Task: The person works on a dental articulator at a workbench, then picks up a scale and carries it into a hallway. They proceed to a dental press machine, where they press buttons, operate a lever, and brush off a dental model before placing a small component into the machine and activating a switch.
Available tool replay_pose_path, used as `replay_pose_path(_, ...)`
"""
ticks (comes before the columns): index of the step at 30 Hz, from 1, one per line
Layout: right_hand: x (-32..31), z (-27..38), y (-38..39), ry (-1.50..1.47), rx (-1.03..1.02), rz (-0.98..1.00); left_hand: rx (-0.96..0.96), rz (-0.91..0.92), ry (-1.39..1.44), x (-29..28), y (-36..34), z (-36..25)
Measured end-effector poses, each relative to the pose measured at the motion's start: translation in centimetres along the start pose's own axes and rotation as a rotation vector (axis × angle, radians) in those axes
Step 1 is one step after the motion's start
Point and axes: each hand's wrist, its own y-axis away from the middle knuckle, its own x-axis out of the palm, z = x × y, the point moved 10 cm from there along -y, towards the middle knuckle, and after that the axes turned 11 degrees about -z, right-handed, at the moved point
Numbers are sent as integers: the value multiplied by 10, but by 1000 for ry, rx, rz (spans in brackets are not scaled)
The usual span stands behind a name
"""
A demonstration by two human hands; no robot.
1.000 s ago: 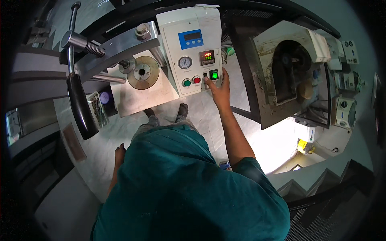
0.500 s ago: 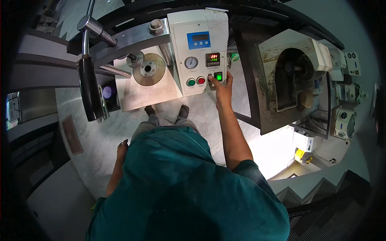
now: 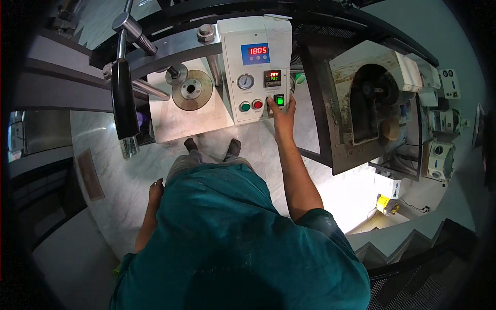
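My right hand [image 3: 283, 124] reaches up to the white control box [image 3: 254, 72] with its thumb and fingers apart. One fingertip rests on a small dark switch beside the lit green rocker switch [image 3: 279, 100]; another lies along the box's right edge. The hand partly covers the dark switch. Left of it are a red push button [image 3: 257, 104] and a green push button [image 3: 245, 106]. Above sit a round gauge [image 3: 245, 81], a small two-line display [image 3: 272, 78] and a lit blue timer panel [image 3: 256, 53]. My left hand [image 3: 156, 190] hangs at my side, fingers loosely bent, with nothing visible in it.
Left of the box, a round metal disc [image 3: 191, 89] lies on a pale plate under a metal frame. A black-handled lever [image 3: 124, 99] hangs at the left. At the right stands a dirty white machine housing [image 3: 361, 67] on a dark tray; dental-style white units line the far right.
The timer panel's screen has gone from dark to showing red digits. My right hand stays at the switch, with its fingers slightly shifted. The whole view has shifted a little.
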Motion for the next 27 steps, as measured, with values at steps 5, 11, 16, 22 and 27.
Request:
replay_pose_path(5,1,-5,2,-2,28,56,343,-97,-337,5,12,16)
replay_pose_path(11,-3,-27,8,-76,-24,79,477,-256,-117,-20,35,23)
replay_pose_path(16,-31,-118,29,-437,298,-163,-332,-182,643,-38,30,43)
replay_pose_path(22,-13,-271,131,288,585,215,-591,-309,979,-49,20,102)
replay_pose_path(27,147,-271,288,764,440,875,-592,-300,819,-55,37,253)
